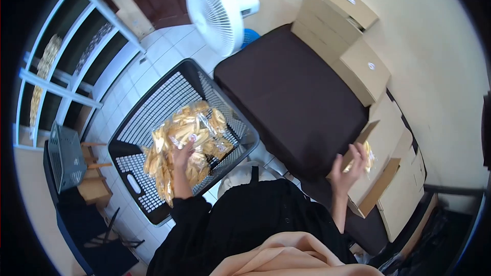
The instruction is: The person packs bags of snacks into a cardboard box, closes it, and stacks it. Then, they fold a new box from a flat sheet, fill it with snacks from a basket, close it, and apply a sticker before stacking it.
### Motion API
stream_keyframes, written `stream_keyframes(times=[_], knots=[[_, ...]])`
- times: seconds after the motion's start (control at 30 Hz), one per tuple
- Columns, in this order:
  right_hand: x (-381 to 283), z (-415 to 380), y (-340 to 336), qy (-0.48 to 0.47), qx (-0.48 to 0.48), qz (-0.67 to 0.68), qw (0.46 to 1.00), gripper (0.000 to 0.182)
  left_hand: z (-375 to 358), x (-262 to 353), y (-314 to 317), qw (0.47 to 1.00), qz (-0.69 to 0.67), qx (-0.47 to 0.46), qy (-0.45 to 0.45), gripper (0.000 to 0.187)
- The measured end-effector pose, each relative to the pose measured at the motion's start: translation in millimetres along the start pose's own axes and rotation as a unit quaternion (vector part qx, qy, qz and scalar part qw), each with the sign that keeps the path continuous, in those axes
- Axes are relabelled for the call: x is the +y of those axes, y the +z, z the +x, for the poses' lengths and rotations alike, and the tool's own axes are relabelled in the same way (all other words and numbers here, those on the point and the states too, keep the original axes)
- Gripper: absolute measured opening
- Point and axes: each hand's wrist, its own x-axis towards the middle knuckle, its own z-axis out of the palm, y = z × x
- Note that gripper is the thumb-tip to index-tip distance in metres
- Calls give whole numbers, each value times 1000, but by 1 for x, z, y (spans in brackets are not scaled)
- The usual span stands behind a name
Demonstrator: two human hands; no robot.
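My left hand (182, 156) reaches into a large black plastic basket (134, 138). Its fingers are closed at a clear packet of yellow chip-like snacks (192, 137) with a small round label. Many similar packets (161, 174) are heaped around it. On the other side, my right hand (349, 169) grips another clear snack packet (367, 156), partly hidden behind the fingers. That packet is over the open cardboard box (379, 174), whose flaps stand up.
A dark brown cushioned seat (291, 87) lies between basket and wall. Closed cardboard boxes (327, 18) are stacked at its far end. A white fan (215, 18) stands behind the basket, and a metal-framed rack (61, 89) at left. A grey crate (68, 157) sits below the rack.
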Motion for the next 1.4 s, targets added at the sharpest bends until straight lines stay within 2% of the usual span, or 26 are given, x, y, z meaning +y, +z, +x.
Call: stream_keyframes(times=[0.07,0.17,0.2,0.23,0.27,0.33,0.4,0.43,0.47,0.5,0.53,0.6,0.63,0.67,0.7,0.77,0.8,0.87,0.9,1.07,1.13,1.17,1.2,1.27,1.33,1.4], knots=[[-18,3,1,-43,-61,84,994,39,-30,50,19,986,53,-109,116,57],[-51,11,-11,-139,-178,146,963,56,-92,121,75,932,112,-276,208,44],[-58,12,-13,-161,-228,182,943,65,-110,136,94,902,154,-333,228,40],[-64,11,-17,-189,-255,192,928,73,-141,153,122,881,188,-390,188,40],[-67,8,-18,-202,-270,199,920,79,-165,161,145,846,293,-383,229,40],[-65,3,-19,-199,-261,184,927,73,-179,148,186,750,349,-472,304,41],[-45,3,-34,-153,-257,151,942,77,-211,148,223,747,330,-530,229,49],[-28,2,-46,-110,-256,122,953,82,-219,133,247,736,283,-568,238,56],[-12,-2,-50,-102,-197,133,966,80,-222,120,262,728,232,-597,242,64],[4,-5,-55,-58,-132,109,984,78,-233,120,271,730,165,-649,136,80],[21,-8,-62,-14,-67,84,994,75,-239,118,279,711,151,-674,134,81],[60,-7,-76,138,17,15,990,73,-248,112,293,696,175,-665,208,81],[88,-9,-77,172,36,-29,984,73,-253,111,297,687,194,-662,229,73],[114,-14,-75,206,55,-72,974,73,-254,108,299,686,195,-663,229,73],[135,-20,-72,207,56,-72,974,73,-254,105,300,676,214,-669,220,70],[162,-26,-67,293,-41,-190,936,72,-255,98,299,668,244,-671,208,63],[163,-24,-66,291,-41,-189,937,72,-253,96,296,670,244,-670,209,63],[159,-22,-63,373,-161,-211,889,70,-246,91,288,671,291,-654,194,62],[160,-24,-59,386,-220,-220,868,75,-243,90,283,679,296,-643,193,60],[166,-41,-37,355,-214,-262,872,84,-208,78,246,721,328,-581,186,58],[166,-41,-39,325,-156,-273,892,82,-186,72,223,776,298,-537,145,56],[165,-40,-41,319,-162,-272,893,82,-177,71,212,804,278,-506,143,54],[167,-37,-44,330,-208,-262,883,81,-160,66,196,823,254,-481,164,49],[170,-37,-44,335,-230,-260,876,80,-141,71,167,880,247,-377,153,44],[179,-45,-41,248,-159,-290,911,79,-110,61,131,935,205,-257,134,42],[157,-39,-49,232,-91,-234,940,78,-80,42,91,967,191,-135,105,46]])
